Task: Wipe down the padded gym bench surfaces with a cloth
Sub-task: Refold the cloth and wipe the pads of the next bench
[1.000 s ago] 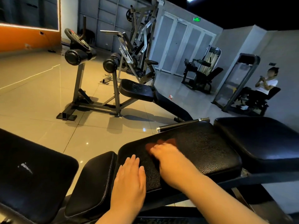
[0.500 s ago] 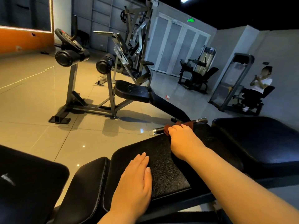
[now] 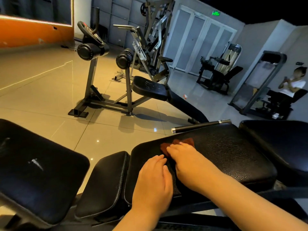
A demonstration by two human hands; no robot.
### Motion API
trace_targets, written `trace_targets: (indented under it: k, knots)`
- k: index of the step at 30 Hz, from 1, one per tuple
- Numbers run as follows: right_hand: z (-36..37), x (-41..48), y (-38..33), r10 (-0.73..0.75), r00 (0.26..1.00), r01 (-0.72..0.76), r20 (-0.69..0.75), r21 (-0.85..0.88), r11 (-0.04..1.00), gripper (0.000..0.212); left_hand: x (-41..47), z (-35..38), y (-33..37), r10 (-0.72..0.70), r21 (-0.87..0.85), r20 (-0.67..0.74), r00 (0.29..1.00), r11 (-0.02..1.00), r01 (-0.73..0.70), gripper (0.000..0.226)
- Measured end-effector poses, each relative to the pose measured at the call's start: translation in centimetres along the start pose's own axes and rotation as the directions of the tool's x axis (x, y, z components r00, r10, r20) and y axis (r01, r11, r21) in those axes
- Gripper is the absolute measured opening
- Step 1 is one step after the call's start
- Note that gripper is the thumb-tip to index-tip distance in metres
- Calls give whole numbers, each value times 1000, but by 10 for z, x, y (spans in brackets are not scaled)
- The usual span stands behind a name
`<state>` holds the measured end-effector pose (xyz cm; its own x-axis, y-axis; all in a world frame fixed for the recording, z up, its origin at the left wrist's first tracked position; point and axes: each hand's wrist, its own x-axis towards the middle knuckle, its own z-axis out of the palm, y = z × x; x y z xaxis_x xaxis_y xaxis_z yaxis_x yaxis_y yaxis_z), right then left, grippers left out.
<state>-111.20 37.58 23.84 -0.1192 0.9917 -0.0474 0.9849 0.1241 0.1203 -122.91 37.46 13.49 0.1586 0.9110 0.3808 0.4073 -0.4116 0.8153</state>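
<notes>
Rust-brown cloth [image 3: 189, 141], crumpled, pressed under right hand [image 3: 188, 162], black pebbled pad [image 3: 225, 152]

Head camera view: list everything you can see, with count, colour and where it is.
bench pads: four, black, across the foreground
cloth: one, reddish-brown, on the middle pad
bar: one, black with silver ends, just behind that pad
sit-up bench: one, black, on the beige floor ahead
machines: several, grey and black, at the back
exit sign: one, green, above the doors
seated person: one, white top, far right
hands: two, bare; left hand flat on the middle pad, right hand pressing the cloth
</notes>
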Motion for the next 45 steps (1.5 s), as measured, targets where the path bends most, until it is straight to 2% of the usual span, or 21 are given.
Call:
trace_targets:
  k: [3,5,7,12,15,19,25,27,30,32,35,37,40,43,45]
  knots:
    - [-3,13,5,41,998,-44,57,60,997,47,0,-1,1,-2,1,1,1000,1000,2,73]
    - [-3,37,3,95,992,-100,79,54,994,40,-2,-3,1,-10,19,20,1000,1000,9,67]
    - [3,48,-6,107,993,-107,43,0,994,48,-9,-9,-3,-26,60,52,998,998,23,60]
    - [23,8,-33,-41,995,42,90,-5,999,62,-33,-22,-37,-118,73,18,993,990,117,49]
    - [20,31,-30,-33,995,28,94,47,999,54,-41,-20,-40,-163,30,-25,986,986,163,50]
    - [22,67,-44,2,997,-3,73,21,1000,54,-40,-19,-39,-225,-3,-5,974,974,225,50]
    - [36,18,-67,-170,965,159,198,72,985,60,-39,-21,-44,-332,-79,43,942,939,335,60]
    - [33,31,-64,-125,968,110,218,80,991,59,-38,-20,-43,-329,-96,32,944,939,330,60]
    - [35,52,-70,-11,991,10,133,7,1000,60,-40,-19,-45,-311,-87,8,950,947,310,59]
    - [38,45,-80,-57,992,66,112,-76,995,60,-42,-19,-49,-289,-76,7,957,954,289,59]
    - [36,21,-77,-131,979,131,157,9,991,57,-44,-19,-53,-255,-26,7,967,966,255,58]
    - [21,14,-50,-73,988,68,132,48,997,55,-42,-17,-55,-229,17,-8,973,973,229,54]
    - [-16,3,16,144,989,-148,45,104,984,47,-40,-13,-58,-200,31,-25,979,979,201,50]
    - [-48,-11,76,365,928,-364,-80,29,931,46,-38,-10,-59,-192,36,-54,980,980,194,50]
    - [-51,-11,84,462,864,-483,-199,-68,873,37,-36,-9,-61,-199,48,-76,977,978,203,57]
